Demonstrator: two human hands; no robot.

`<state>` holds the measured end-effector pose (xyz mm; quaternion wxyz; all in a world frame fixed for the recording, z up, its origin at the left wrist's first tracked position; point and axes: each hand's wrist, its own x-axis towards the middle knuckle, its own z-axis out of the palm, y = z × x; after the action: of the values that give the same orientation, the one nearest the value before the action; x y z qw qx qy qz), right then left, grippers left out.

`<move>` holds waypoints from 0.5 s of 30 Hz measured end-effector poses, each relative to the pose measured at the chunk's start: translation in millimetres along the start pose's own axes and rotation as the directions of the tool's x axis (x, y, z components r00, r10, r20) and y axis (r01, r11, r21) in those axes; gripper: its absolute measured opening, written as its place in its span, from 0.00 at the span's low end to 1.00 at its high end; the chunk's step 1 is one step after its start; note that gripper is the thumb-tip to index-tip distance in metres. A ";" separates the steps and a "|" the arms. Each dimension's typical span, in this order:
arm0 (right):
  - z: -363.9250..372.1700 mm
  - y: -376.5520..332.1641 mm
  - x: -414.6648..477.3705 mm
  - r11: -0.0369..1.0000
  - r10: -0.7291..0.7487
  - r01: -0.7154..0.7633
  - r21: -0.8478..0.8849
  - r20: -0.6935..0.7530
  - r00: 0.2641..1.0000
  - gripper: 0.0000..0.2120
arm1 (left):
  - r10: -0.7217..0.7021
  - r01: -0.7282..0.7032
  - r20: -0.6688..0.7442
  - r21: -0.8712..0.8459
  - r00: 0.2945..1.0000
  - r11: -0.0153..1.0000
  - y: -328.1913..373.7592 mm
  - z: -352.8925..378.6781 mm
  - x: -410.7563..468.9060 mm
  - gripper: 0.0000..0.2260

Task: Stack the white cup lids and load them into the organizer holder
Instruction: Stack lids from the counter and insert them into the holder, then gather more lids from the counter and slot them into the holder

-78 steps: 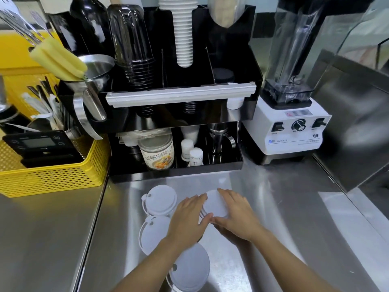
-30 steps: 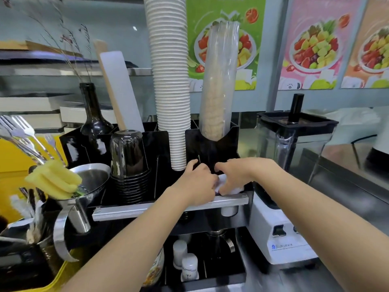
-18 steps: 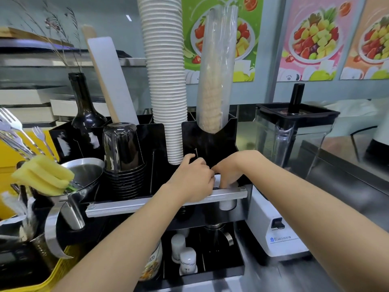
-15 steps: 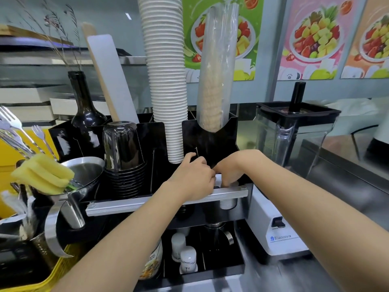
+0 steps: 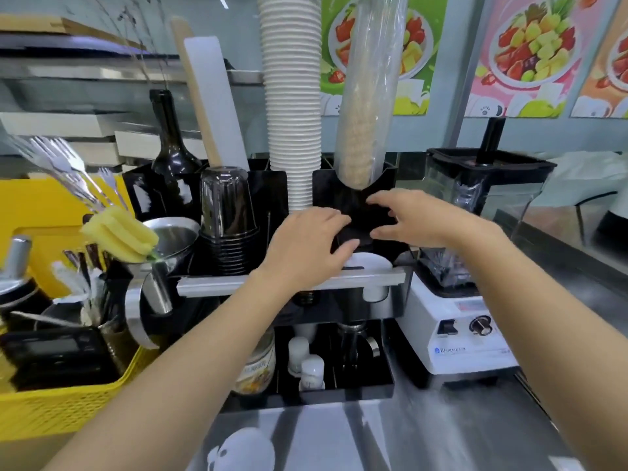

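Below both sets of fingertips: white lid stack (image 5: 368, 261) seated in right front slot of black organizer holder (image 5: 353, 198), just behind metal rail (image 5: 292, 283). Left hand (image 5: 306, 243): fingers spread, loosely curved, holding nothing, thumb just above stack. Right hand (image 5: 414, 217): fingers wide, empty, apart from stack. 1 loose lid (image 5: 246, 450) on steel counter (image 5: 390, 433), well below wrists.

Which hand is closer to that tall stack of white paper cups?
Left. The left hand sits just below the cup stack; the right hand hovers farther right.
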<state>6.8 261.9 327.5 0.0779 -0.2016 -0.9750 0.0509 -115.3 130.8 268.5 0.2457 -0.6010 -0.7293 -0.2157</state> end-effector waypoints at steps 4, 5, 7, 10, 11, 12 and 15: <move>30.8 -20.3 -59.2 0.966 -0.068 0.119 0.229 -0.218 0.974 0.31 | -0.118 0.102 -0.132 -0.127 0.984 0.987 15.5 -31.8 -60.8 0.24; 46.2 -26.7 -73.2 0.949 -0.069 0.129 0.288 -0.209 0.976 0.32 | -0.161 0.141 -0.124 -0.157 0.979 0.978 19.3 -35.9 -79.9 0.24; 80.3 -40.1 -97.6 0.924 -0.079 0.130 0.359 -0.155 0.985 0.34 | -0.242 0.225 -0.073 -0.188 0.968 0.956 24.9 -38.4 -119.8 0.24; 131.0 -60.0 -127.5 0.906 -0.126 0.130 0.404 -0.036 0.991 0.35 | -0.345 0.344 0.034 -0.193 0.938 0.919 29.6 -30.5 -177.2 0.26; 146.9 -66.7 -137.0 0.902 -0.135 0.120 0.414 0.007 0.991 0.36 | -0.371 0.377 0.070 -0.187 0.926 0.907 32.2 -26.0 -195.9 0.26; 162.3 -73.1 -146.5 0.900 -0.144 0.112 0.422 0.045 0.989 0.37 | -0.388 0.401 0.100 -0.184 0.916 0.898 35.5 -21.0 -214.0 0.27; 204.9 -91.2 -174.1 0.900 -0.180 0.086 0.427 0.184 0.966 0.42 | -0.425 0.467 0.220 -0.206 0.878 0.860 53.2 -5.3 -265.6 0.30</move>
<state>94.2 94.9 115.2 0.0144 -0.1061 -0.9559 0.2736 -20.9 -67.3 109.7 0.0485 -0.4573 -0.8333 -0.3069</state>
